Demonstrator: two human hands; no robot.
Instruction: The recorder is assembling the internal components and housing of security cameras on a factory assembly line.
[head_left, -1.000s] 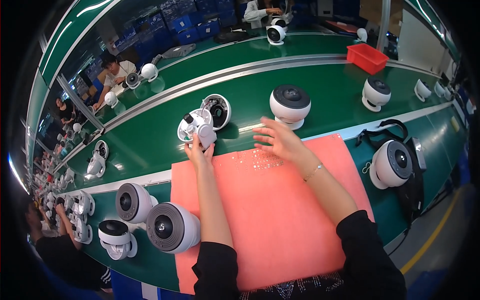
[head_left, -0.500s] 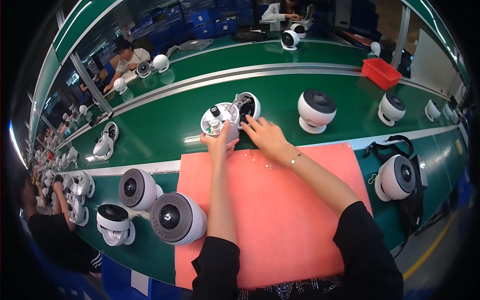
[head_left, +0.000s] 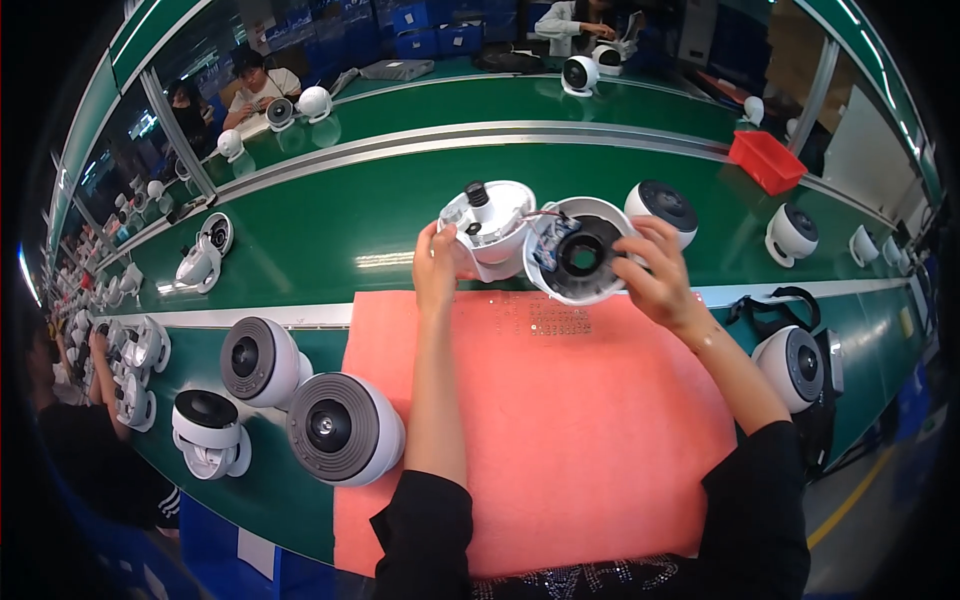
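Observation:
My left hand (head_left: 436,272) is wrapped round a white rounded housing half (head_left: 500,245), which has a black cylindrical part standing up inside it. In my right hand (head_left: 655,278) is the other half, a white round shell (head_left: 578,297) tilted so its dark ringed inside and a small circuit board (head_left: 548,245) show. Thin wires (head_left: 543,213) run between the two halves. Both are held above the far edge of a pink mat (head_left: 580,430). Rows of tiny screws (head_left: 560,318) lie on the mat below them.
Assembled white ball-shaped devices with grey ringed faces (head_left: 345,430) stand left of the mat; another (head_left: 790,365) is on the right beside a black strap (head_left: 790,297). More sit along the green conveyor (head_left: 330,225). A red bin (head_left: 765,160) is at the back right. Co-workers sit beyond and left.
The device's two halves have come further apart. My right hand has gone from open beside the device to gripping the ringed shell, now turned with its inside toward me.

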